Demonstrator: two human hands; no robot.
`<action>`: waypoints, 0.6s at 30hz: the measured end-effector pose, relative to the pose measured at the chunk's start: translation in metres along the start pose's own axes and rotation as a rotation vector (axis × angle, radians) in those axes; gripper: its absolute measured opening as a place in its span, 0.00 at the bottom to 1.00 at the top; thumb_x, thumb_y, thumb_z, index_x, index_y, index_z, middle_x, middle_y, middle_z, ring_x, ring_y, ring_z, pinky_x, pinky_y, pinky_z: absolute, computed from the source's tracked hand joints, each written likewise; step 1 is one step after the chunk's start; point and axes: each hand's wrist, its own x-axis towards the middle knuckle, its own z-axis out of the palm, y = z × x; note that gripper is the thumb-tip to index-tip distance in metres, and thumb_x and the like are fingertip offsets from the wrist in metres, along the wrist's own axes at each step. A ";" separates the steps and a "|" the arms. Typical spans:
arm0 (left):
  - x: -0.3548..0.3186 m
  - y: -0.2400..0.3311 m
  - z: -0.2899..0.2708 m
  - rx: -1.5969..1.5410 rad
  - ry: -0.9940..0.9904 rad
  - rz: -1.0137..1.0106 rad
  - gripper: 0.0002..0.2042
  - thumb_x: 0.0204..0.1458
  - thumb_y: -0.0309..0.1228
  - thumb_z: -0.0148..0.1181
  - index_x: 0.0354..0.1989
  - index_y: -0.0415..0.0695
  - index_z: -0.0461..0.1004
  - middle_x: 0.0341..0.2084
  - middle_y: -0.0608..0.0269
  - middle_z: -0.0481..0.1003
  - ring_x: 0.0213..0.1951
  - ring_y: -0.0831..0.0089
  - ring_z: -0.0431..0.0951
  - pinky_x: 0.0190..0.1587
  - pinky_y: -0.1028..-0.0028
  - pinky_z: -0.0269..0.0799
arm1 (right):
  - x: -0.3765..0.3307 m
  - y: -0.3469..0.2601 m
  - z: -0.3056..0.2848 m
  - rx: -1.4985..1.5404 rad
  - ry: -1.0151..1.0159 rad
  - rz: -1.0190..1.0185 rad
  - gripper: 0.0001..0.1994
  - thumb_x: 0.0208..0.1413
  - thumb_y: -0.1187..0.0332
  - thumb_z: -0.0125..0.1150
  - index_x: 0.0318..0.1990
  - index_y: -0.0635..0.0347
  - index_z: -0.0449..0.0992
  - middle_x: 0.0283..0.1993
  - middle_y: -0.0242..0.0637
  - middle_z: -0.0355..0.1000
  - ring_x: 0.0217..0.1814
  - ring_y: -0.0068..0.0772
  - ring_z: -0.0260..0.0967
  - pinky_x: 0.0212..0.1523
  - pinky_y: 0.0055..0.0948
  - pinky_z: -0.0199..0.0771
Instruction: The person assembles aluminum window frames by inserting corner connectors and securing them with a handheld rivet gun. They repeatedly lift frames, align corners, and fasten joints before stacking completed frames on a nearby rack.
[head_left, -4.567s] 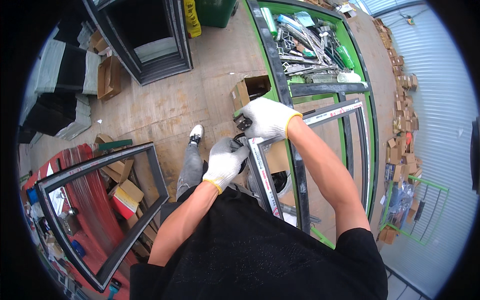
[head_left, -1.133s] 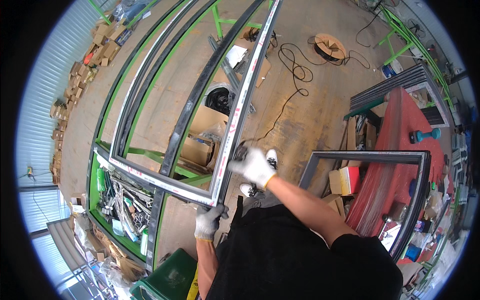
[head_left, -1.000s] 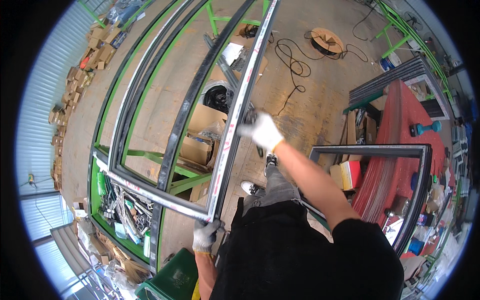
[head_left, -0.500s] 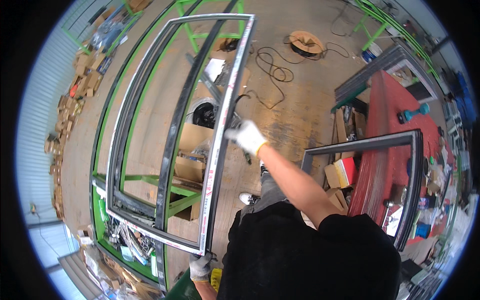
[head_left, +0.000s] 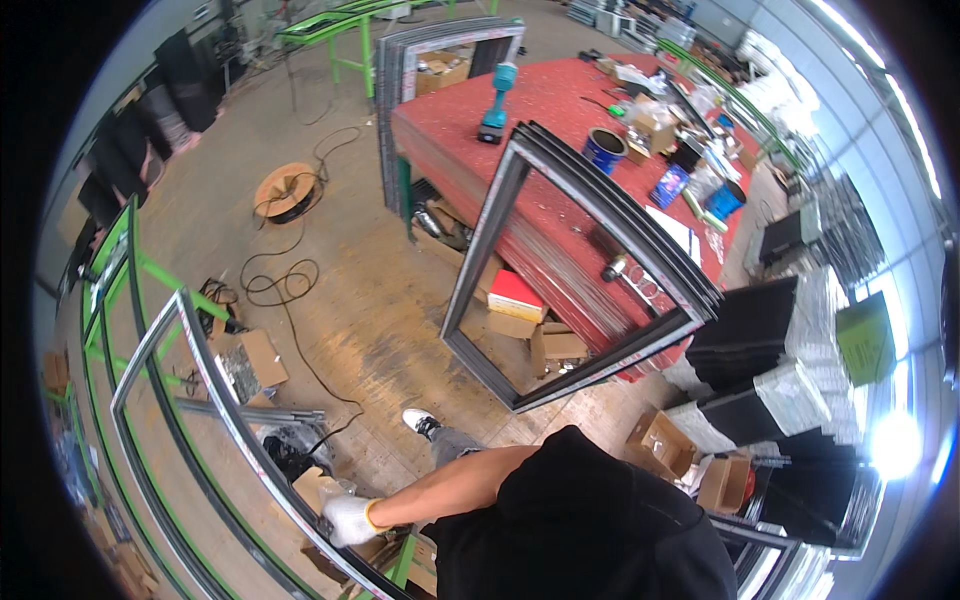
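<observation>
My right hand (head_left: 350,518), in a white glove with a yellow cuff, is closed on the side rail of a long window frame (head_left: 235,415). The frame has a pale, printed film strip along its dark profile. It lies slanted over a green rack with black-padded bars (head_left: 130,265) at the lower left, and its near end runs out of the picture. My fingers are partly hidden at the rail. Beneath the hand are cardboard boxes and a dark plastic bag (head_left: 285,452). My left hand is out of sight.
A red worktable (head_left: 560,90) holds a teal cordless drill (head_left: 494,108), a dark blue bucket (head_left: 604,150) and clutter. Stacked dark frames (head_left: 600,370) lean against its near side. A cable reel (head_left: 285,192) and loose black cable lie on the floor. Open cartons (head_left: 660,445) sit at right.
My view has swung right, so the long frame now sits at the lower left and the red table is central. My right hand remains at the rail; my left hand has left the picture.
</observation>
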 end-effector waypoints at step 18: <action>0.161 0.056 0.093 -0.238 -0.355 0.294 0.31 0.63 0.45 0.71 0.63 0.31 0.74 0.48 0.56 0.78 0.46 0.61 0.76 0.50 0.60 0.75 | 0.055 -0.024 -0.059 0.033 0.130 0.027 0.16 0.39 0.65 0.73 0.35 0.69 0.85 0.33 0.62 0.80 0.39 0.62 0.83 0.40 0.50 0.81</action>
